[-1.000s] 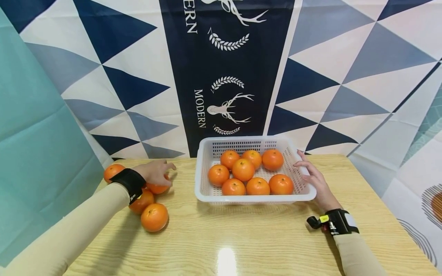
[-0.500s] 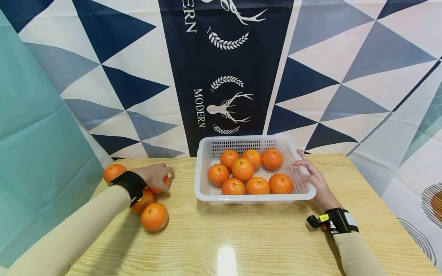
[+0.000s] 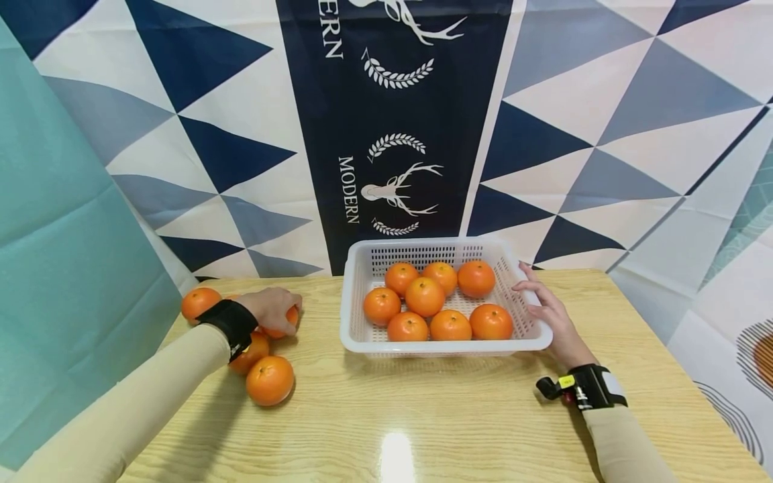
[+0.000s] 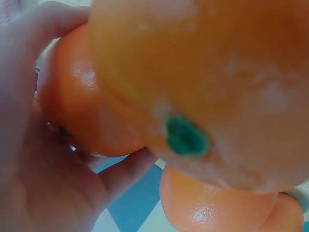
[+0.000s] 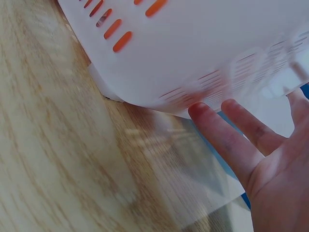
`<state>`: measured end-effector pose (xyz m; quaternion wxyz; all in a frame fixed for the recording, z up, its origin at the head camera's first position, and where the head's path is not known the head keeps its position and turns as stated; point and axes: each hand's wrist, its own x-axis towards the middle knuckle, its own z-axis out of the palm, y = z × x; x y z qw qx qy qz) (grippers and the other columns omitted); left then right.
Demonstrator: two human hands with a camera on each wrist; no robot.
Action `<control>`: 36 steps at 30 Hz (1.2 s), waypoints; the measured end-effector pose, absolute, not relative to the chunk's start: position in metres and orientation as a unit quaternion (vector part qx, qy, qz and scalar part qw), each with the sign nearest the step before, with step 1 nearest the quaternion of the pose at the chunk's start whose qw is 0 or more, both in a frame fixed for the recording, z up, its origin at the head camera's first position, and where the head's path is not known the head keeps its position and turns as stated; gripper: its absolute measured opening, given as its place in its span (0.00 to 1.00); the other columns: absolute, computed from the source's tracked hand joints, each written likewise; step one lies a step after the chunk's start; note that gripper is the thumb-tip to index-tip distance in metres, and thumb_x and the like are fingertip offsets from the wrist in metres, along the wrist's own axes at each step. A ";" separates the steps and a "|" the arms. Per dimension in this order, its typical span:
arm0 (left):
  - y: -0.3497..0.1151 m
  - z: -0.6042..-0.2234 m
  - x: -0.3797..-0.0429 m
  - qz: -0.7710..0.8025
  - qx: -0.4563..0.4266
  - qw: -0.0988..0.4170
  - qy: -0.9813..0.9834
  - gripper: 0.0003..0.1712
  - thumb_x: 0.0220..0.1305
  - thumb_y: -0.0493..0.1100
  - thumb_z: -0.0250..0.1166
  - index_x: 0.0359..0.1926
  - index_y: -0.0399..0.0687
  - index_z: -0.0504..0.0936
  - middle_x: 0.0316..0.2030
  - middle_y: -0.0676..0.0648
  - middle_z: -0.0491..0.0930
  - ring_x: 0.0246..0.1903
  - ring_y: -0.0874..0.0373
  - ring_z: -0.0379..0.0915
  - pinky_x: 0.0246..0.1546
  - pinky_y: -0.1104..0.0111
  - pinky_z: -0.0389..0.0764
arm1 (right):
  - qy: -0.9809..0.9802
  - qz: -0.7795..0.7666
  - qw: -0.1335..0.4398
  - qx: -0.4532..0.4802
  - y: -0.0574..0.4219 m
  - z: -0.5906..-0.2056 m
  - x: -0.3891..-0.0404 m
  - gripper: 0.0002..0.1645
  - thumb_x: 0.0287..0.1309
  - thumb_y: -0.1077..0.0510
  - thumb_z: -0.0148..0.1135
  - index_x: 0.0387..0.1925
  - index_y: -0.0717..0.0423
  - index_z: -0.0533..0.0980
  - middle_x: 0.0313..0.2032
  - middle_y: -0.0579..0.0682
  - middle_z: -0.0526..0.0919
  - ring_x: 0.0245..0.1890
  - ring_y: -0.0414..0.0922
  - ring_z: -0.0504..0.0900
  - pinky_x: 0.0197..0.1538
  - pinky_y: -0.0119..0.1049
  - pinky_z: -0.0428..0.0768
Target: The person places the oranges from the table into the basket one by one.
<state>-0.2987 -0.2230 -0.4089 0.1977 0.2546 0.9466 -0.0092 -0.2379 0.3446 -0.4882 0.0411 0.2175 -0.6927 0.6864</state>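
Observation:
My left hand (image 3: 270, 310) curls round an orange (image 3: 292, 318) on the left side of the table, thumb and fingers around its sides. The left wrist view shows this held orange (image 4: 87, 101) against my palm, partly covered by a larger-looking orange (image 4: 207, 72) with a green stem mark close to the camera. At the right end of a white slotted plastic basket (image 3: 447, 347), my right hand (image 3: 560, 327) touches the rim and outer wall. Its fingers lie fairly straight, fingertips (image 5: 200, 110) against the basket wall in the right wrist view. Several oranges (image 3: 425, 297) lie in the basket.
Under and beside my left wrist sit more loose oranges: one in front (image 3: 270, 380), one partly hidden by the wrist strap (image 3: 250, 354), one at the far left (image 3: 200, 304). A patterned cloth (image 3: 392, 121) hangs behind the wooden table (image 3: 386, 409).
My left fingers have closed in around the orange, and the hand has drawn slightly down and inward. My right hand and the basket have stayed put.

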 end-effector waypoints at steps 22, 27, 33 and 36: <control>-0.249 -0.463 -0.401 -0.035 0.283 0.146 0.947 0.25 0.60 0.67 0.72 0.52 0.61 0.83 0.36 0.53 0.84 0.36 0.55 0.79 0.40 0.64 0.79 | -0.696 0.682 0.040 0.223 0.346 -0.489 -0.238 0.24 0.80 0.66 0.42 0.66 0.50 0.77 0.95 0.48 0.36 0.92 0.43 0.42 0.73 0.17 0.73; -0.239 -0.452 -0.414 -0.033 0.287 0.141 0.947 0.24 0.59 0.67 0.74 0.51 0.64 0.84 0.39 0.53 0.85 0.37 0.55 0.80 0.38 0.67 0.80 | -0.694 0.683 0.041 0.226 0.346 -0.489 -0.237 0.24 0.80 0.67 0.42 0.66 0.51 0.77 0.95 0.48 0.36 0.92 0.43 0.43 0.73 0.17 0.73; -0.216 -0.411 -0.383 -0.014 0.283 0.126 0.951 0.25 0.61 0.62 0.74 0.55 0.60 0.83 0.44 0.48 0.85 0.40 0.51 0.79 0.40 0.63 0.80 | -0.699 0.677 0.048 0.223 0.346 -0.490 -0.237 0.23 0.80 0.66 0.43 0.65 0.52 0.77 0.95 0.48 0.39 0.92 0.43 0.43 0.73 0.15 0.73; -0.196 -0.370 -0.351 -0.011 0.289 0.126 0.949 0.23 0.65 0.59 0.73 0.55 0.54 0.85 0.44 0.44 0.86 0.40 0.49 0.80 0.43 0.61 0.83 | -0.701 0.676 0.047 0.220 0.346 -0.489 -0.238 0.23 0.80 0.66 0.43 0.65 0.52 0.77 0.95 0.47 0.39 0.93 0.44 0.41 0.72 0.15 0.72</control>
